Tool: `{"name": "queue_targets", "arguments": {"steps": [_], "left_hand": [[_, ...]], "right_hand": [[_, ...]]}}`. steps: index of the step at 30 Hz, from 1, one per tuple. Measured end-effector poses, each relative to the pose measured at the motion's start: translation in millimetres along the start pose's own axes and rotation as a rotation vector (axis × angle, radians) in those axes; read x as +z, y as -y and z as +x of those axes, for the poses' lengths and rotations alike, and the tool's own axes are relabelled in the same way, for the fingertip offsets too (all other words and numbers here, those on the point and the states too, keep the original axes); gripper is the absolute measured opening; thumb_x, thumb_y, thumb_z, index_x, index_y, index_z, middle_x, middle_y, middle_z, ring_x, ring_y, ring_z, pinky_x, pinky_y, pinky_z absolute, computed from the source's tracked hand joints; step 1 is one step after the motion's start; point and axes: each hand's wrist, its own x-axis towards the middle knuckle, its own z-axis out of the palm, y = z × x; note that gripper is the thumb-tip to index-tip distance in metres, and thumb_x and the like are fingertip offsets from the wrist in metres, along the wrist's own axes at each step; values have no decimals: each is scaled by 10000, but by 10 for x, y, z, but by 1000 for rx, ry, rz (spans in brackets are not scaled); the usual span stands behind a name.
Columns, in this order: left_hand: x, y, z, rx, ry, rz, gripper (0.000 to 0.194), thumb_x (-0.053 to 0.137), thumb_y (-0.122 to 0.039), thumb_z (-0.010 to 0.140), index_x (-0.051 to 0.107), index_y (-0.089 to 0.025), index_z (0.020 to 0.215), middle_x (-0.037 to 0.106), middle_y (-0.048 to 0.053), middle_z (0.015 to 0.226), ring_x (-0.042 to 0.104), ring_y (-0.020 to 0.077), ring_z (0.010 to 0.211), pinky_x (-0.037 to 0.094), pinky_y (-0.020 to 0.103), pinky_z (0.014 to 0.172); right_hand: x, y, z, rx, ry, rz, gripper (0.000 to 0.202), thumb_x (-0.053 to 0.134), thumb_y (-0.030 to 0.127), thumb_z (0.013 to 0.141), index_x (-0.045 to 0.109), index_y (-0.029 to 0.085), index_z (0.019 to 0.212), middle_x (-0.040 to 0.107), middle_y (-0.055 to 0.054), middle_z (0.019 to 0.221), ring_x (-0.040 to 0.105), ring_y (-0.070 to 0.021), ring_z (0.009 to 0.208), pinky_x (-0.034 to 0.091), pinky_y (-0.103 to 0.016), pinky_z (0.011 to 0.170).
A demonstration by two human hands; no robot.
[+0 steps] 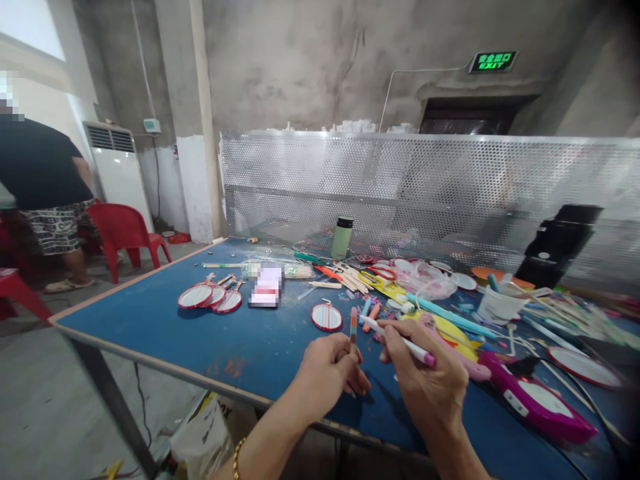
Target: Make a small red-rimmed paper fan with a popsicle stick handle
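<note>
My left hand is closed round a flat craft stick, held upright, with bands of colour on its upper part. My right hand grips a white marker pen with a pink end; its tip points left, close to the stick's coloured part. I cannot tell whether the tip touches it. Just behind my hands lies a small round white disc with a red rim. Short coloured pieces are scattered on the table to the right of that disc.
On the blue table lie more red-rimmed discs, a phone, a green bottle, scissors, a white cup and a magenta device with a cable. A perforated metal screen stands behind. A person stands left.
</note>
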Motion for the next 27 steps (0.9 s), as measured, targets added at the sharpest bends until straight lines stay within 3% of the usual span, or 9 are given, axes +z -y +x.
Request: {"name": "queue_targets", "arguments": {"steps": [7,13,27], "left_hand": [[2,1,7,-7,-4,7,170,519,-341,776,521,-172,791,684,47,617,645,141,520,433,200,492],[2,-7,3,-6,9,-4,168,523,-342,777,514,-175,797,683,45,618,639,138,518,433,203,494],[0,-17,-1,5,9,10,122,494,-294,793,518,-174,799,687,43,621,633,133,523,438,204,502]], "right_hand": [[17,13,11,-25,26,-10,148,574,214,909,693,197,824,646,7,670,586,-121,573,470,-247,587],[-8,-1,0,-6,-38,17,112,593,191,897,704,196,881,618,23,646,563,-113,553,455,-250,572],[7,10,17,-23,30,0,144,571,224,916,697,195,854,631,11,649,589,-128,571,466,-256,581]]}}
